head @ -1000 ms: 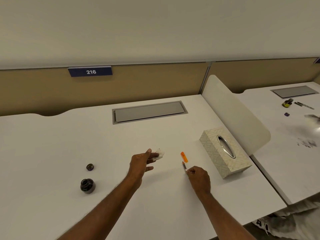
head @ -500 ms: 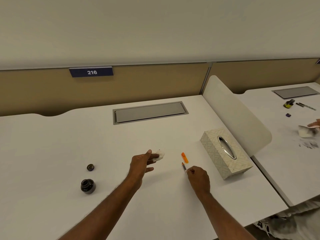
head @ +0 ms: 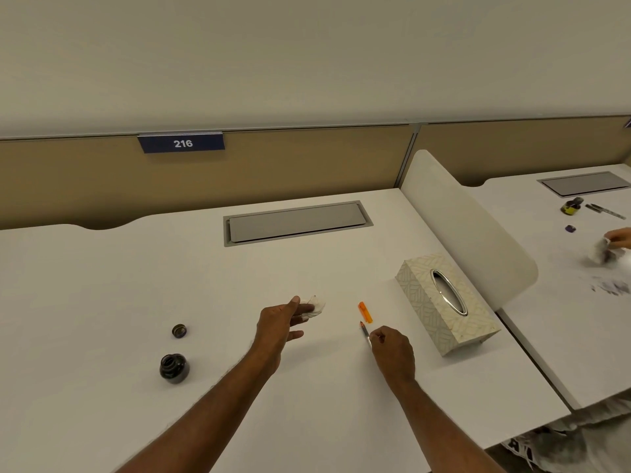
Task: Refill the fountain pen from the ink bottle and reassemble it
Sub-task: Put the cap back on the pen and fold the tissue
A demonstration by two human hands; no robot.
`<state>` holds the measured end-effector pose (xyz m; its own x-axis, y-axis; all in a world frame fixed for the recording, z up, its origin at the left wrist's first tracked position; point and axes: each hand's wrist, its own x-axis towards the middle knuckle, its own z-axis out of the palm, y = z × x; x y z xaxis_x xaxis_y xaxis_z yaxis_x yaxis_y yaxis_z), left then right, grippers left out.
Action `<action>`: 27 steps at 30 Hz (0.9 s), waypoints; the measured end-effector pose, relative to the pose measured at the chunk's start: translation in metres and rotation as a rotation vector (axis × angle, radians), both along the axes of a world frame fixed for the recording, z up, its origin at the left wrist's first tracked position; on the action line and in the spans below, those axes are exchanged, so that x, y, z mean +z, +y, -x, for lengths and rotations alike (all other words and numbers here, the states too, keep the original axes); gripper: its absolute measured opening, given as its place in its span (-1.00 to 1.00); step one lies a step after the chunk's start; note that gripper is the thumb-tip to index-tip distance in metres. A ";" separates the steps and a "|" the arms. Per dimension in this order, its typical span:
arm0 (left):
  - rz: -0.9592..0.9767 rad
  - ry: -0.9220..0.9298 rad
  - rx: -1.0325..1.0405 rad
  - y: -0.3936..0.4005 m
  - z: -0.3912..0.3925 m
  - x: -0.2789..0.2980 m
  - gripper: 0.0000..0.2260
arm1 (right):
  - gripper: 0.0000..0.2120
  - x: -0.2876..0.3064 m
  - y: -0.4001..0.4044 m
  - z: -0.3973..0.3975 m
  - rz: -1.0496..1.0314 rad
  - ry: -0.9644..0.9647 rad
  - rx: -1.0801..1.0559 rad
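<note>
While my right hand [head: 392, 353] pinches the slim, light pen section [head: 364, 332] and my left hand [head: 281, 322] pinches a soft tissue wad [head: 316, 304], I'd hold the section mid-body, off the fragile nib.

We reached both arms forward; our left hand [head: 280, 321] pinched with thumb and fingers, our right hand [head: 392, 351] curled closed.

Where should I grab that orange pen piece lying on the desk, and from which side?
Pinch the orange piece across its long sides at mid-length, coming straight down from above. It lies flat and slim on the desk, clear all round; the right hand, already holding the nib section, sits nearest, the left hand holds tissue.
</note>
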<state>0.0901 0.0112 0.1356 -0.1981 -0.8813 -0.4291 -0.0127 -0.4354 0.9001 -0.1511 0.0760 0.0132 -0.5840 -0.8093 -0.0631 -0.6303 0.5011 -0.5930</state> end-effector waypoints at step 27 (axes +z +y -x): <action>0.387 -0.157 0.115 0.002 -0.001 0.020 -0.93 | -0.82 0.155 -0.050 -0.078 0.213 -0.809 0.358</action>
<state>0.0914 0.0135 0.1558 -0.0481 -0.9957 -0.0792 -0.1335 -0.0722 0.9884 -0.0733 0.0263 0.1683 -0.1385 -0.9752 -0.1727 -0.0781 0.1846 -0.9797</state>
